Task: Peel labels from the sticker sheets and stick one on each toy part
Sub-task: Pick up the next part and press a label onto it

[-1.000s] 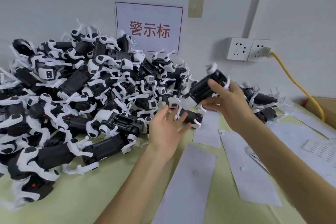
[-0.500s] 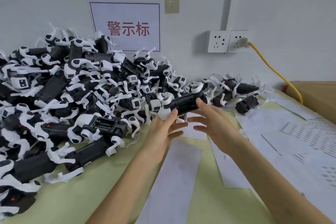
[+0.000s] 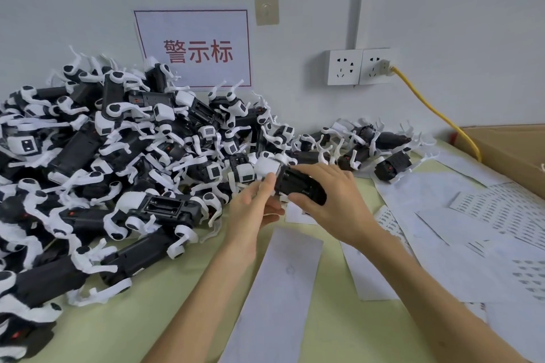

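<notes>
Near the tabletop's point(image 3: 147, 318) back edge, our right hand point(image 3: 333, 203) grips a black toy part point(image 3: 298, 184); our left hand point(image 3: 253, 209) pinches its white end.

Toy part point(image 3: 299, 186): gripped between left hand point(image 3: 253, 209) and right hand point(image 3: 333, 203), over the table point(image 3: 118, 327).
Left of grip: toy heap point(image 3: 103, 156).
Behind: wall sign point(image 3: 194, 47), sockets point(image 3: 359, 66).
Right: sticker sheets point(image 3: 501, 209), then box point(image 3: 516, 150).
Before: paper strip point(image 3: 280, 289).
</notes>
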The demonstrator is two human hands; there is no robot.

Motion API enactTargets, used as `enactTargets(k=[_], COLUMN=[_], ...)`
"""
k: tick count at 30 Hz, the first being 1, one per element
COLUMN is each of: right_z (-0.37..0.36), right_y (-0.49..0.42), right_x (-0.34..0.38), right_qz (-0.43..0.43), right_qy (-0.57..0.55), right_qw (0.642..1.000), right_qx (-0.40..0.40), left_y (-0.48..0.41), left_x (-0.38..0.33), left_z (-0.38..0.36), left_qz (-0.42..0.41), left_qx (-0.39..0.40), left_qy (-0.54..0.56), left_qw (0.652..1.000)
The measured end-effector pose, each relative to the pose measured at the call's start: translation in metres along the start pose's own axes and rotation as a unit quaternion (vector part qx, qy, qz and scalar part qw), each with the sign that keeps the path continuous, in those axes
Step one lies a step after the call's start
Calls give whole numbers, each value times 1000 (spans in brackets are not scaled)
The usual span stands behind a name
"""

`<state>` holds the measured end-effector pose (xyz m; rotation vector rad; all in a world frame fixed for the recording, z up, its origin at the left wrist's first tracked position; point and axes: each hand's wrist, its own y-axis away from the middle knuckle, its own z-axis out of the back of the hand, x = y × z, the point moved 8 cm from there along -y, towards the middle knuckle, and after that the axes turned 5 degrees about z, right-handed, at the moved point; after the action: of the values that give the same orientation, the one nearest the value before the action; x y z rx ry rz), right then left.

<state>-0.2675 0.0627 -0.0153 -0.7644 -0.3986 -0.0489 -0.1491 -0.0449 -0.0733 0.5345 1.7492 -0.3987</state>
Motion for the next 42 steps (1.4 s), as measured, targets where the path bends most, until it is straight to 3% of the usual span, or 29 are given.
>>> enactTargets(k=[3, 6, 10, 14, 16, 22, 29, 32, 36, 42], right_z=[6, 10, -2, -21, -24, -10, -4, -6, -10, -15], right_y=[0, 3, 2, 5, 6, 4, 9, 10, 10, 11], right_x=[-14, -25, -20, -5, 0, -1, -9, -11, -15, -21], right_qz=[-105, -168, -199, -174, -166, -152, -209, -234, -264, -279], right_qy=[-227, -312, -413, -398, -398, -409, -410, -444, -548, -564], right_qw=[967, 928, 886, 900, 901, 899, 884, 863, 793, 777], right_qx=[-55, -112, -73, 35, 53, -26, -77, -62, -22, 11], left_y=[-1, 2, 14, 15, 14, 16, 23, 22, 24, 25], left_x=[-7, -10, -2, 1, 1, 0, -7, -2, -1, -2], left_z=[1, -5, -28, -28, -24, -35, -46, -45, -45, -44], left_qz=[-22, -11, 11, -6, -11, -51, -124, -109, -98, -91], left_qx=[7, 56, 139, 111, 106, 139, 176, 170, 182, 191], left_qy=[21, -2, -59, -73, -75, -73, -143, -159, -154, -126], left_qw=[1000, 998, 989, 991, 991, 986, 966, 966, 966, 969])
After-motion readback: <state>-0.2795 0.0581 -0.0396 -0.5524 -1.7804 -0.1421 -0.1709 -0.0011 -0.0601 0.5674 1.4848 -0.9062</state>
